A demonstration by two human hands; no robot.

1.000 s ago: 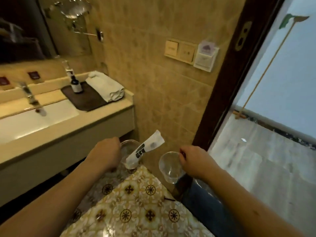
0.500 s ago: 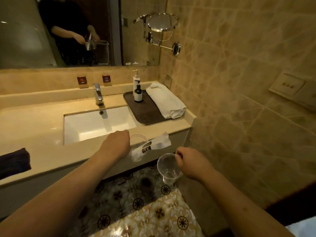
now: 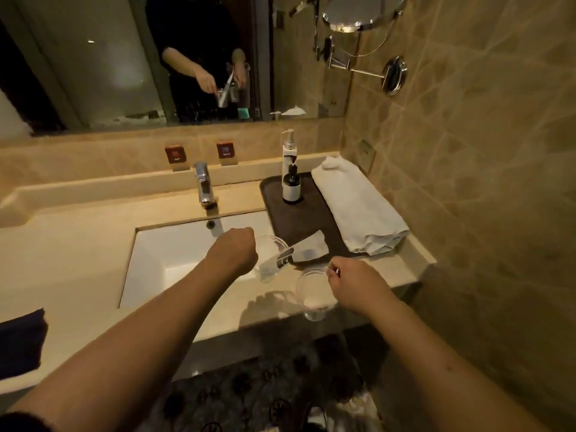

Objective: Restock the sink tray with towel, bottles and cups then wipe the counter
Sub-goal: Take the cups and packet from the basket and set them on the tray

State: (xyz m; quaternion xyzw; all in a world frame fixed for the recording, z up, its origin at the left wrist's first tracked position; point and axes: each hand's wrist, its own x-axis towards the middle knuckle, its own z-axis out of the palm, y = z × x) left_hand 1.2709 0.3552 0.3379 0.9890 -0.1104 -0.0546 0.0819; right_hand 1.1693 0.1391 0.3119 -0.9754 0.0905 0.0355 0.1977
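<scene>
A dark brown tray (image 3: 299, 219) lies on the counter right of the sink. On it stand a tall white pump bottle (image 3: 289, 151) and a small dark bottle (image 3: 291, 188). A rolled white towel (image 3: 358, 207) lies along its right side. My left hand (image 3: 232, 254) grips a clear cup (image 3: 270, 260) with a white packet (image 3: 304, 252) sticking out of it, just above the tray's near end. My right hand (image 3: 358, 285) holds a second clear cup (image 3: 310, 294) by its rim over the counter's front edge.
The white basin (image 3: 174, 254) and chrome faucet (image 3: 204, 185) sit left of the tray. A dark cloth (image 3: 20, 341) lies at the counter's far left. A tiled wall (image 3: 467, 151) with a swing-arm mirror closes the right side. Patterned floor shows below.
The view swung from the doorway to the sink. Both hands, each with its cup, moved forward from over the floor to above the counter near the tray.
</scene>
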